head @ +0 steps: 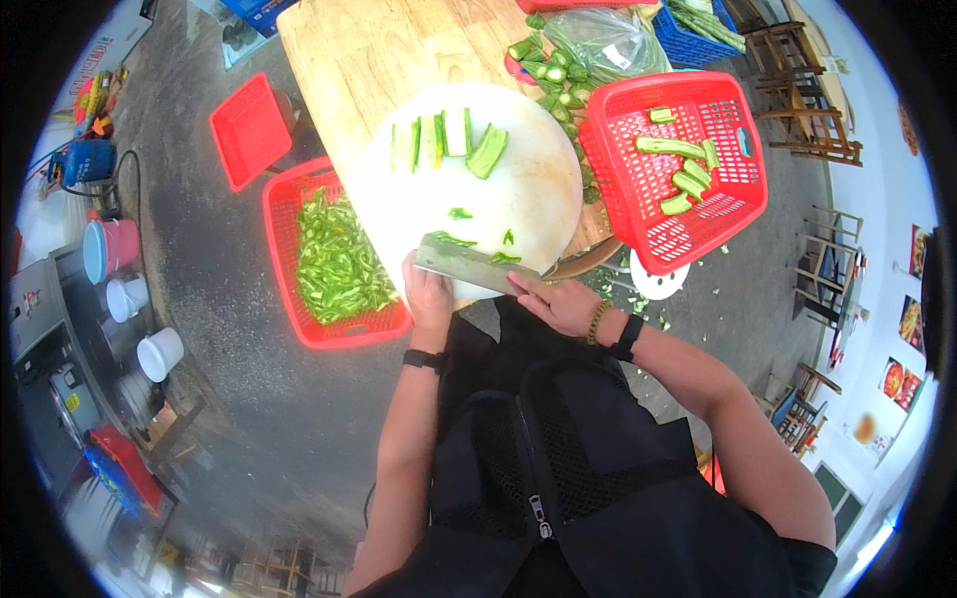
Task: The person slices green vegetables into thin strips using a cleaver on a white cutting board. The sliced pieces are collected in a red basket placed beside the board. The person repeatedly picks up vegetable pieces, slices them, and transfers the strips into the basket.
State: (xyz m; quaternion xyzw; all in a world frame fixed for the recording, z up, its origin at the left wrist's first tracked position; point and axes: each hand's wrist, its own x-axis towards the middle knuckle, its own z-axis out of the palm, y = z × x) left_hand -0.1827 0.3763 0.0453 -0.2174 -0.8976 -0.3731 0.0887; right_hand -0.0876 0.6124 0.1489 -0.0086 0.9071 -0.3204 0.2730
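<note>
My right hand grips the handle of a cleaver, whose broad blade spans the near edge of a round white cutting board. At the blade's far left end is my left hand; its fingertips are partly hidden by the steel, so I cannot tell if they hold anything. Small cut green pieces lie along the blade, and another scrap is just beyond. Farther up the board, several flat green vegetable strips stand in a row, with a curved green piece to their right.
Beside the wooden table, a red basket holds a heap of green shreds. A tilted red basket with long green pieces sits right of the board. Cut stem ends lie near a plastic bag. Scraps litter the floor.
</note>
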